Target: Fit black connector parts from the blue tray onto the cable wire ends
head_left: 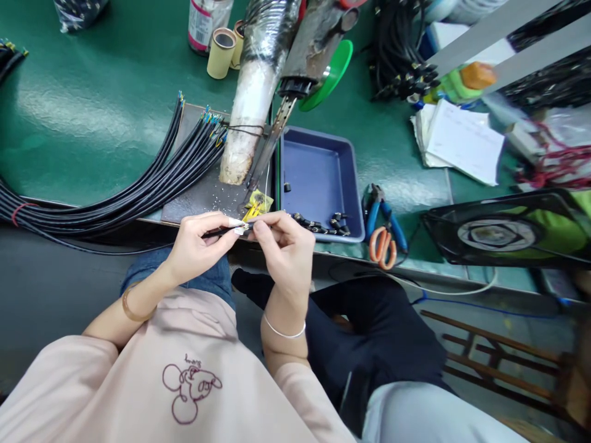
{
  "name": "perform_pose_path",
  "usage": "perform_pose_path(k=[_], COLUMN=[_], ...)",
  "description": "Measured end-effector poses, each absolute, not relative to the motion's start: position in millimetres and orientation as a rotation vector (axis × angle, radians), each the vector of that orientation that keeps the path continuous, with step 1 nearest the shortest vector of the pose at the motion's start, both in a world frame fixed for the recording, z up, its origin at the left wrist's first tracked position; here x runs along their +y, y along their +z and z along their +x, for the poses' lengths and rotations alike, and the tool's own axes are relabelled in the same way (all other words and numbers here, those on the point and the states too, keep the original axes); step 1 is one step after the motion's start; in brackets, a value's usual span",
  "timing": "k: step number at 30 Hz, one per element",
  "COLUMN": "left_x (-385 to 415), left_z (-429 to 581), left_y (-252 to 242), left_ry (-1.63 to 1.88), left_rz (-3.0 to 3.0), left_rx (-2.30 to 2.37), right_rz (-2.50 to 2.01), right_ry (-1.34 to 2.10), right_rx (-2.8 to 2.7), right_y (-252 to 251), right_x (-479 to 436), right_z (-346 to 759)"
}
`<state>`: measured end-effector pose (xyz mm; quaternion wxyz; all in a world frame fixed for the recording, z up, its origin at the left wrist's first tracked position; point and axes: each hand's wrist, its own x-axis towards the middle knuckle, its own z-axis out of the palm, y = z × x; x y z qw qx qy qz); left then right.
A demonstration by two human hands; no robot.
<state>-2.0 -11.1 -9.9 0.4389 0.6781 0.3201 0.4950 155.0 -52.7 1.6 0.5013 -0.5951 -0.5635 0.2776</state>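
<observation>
Nearest the camera, the person's pink top (184, 369) is filling the bottom of the view, with a dark trouser leg (378, 332) lying just beside it on the right; whose leg it is cannot be told. Above the lap, both hands are meeting at the front edge of the green table (92, 111). The left hand (196, 246) is pinching a thin black cable (217, 233) between thumb and forefinger. The right hand (286, 246) is pressing its fingertips together on the cable's tip, so the end is hidden. The cable is hanging in the air between the two hands, just in front of the table edge.

Just beyond the fingers, a dark plate (203, 197) is lying on the table, with a yellow scrap (259, 202) at its near corner. A bundle of black cables (138, 191) is sweeping in from the left, its stripped ends resting on the plate. To the right, a blue tray (318, 178) is holding small black connectors (323, 226) along its near wall. Blue-handled cutters (378, 209) and orange-handled pliers (382, 245) are lying just beside the tray, and a black fan (498, 234) is sitting further right.

Farther back, a wrapped column (252, 117) is leaning down onto the plate, with a green disc (335, 71) behind it. A cardboard roll (220, 54) and a bottle (203, 24) are standing at the far edge, and loose papers (462, 141) are lying off to the right.
</observation>
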Motion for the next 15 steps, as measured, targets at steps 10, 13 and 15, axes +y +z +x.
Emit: perform_pose_path(k=[10,13,15], left_x=[-9.0,-8.2,-6.4], left_z=[-1.0,-1.0,-1.0], left_y=[-8.4,-7.3,-7.3], left_ry=[1.253,1.214,1.172], left_rz=[1.7,1.648,1.588], left_rx=[0.84,0.84,0.851], right_rz=[-1.422,-1.41,-1.427], right_ry=[0.558,0.516,0.433], right_rx=[-1.39,-1.415,-1.408], right_y=[-6.7,-7.7,-7.4], right_x=[-51.6,-51.7,-50.8], right_z=[150.1,149.7,149.6])
